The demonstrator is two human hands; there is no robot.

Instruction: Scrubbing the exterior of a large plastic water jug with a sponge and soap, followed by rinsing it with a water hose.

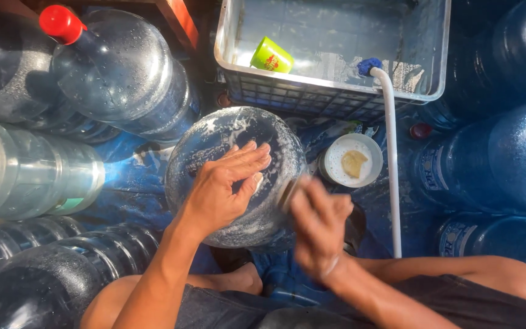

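While the soapy water jug (238, 176) lies on its side between the person's knees, its rounded base turned up toward the camera and streaked with white suds, the left hand (223, 189) rests flat on it with the fingers (248, 157) spread and curved over the wet plastic, steadying it rather than gripping around it. The right hand (319, 228) is blurred at the jug's right flank; its fingers look curled around something small and brownish pressed against the jug, though what it is cannot be made out. Just right of the jug sits a small white bowl (353, 161) with a yellowish scrap inside. A white hose (392, 164) with a blue end runs up past the bowl and hooks over the rim of a grey plastic crate (336, 85), which holds water and a floating green cup (271, 56). Underneath everything the floor is covered by a wet blue tarp (132, 183), glistening in strong sunlight. More big water jugs crowd in on all sides: one with a red cap (61, 23) at upper left, clear ones stacked along the left, dark blue ones (500, 158) dotted with droplets along the right.
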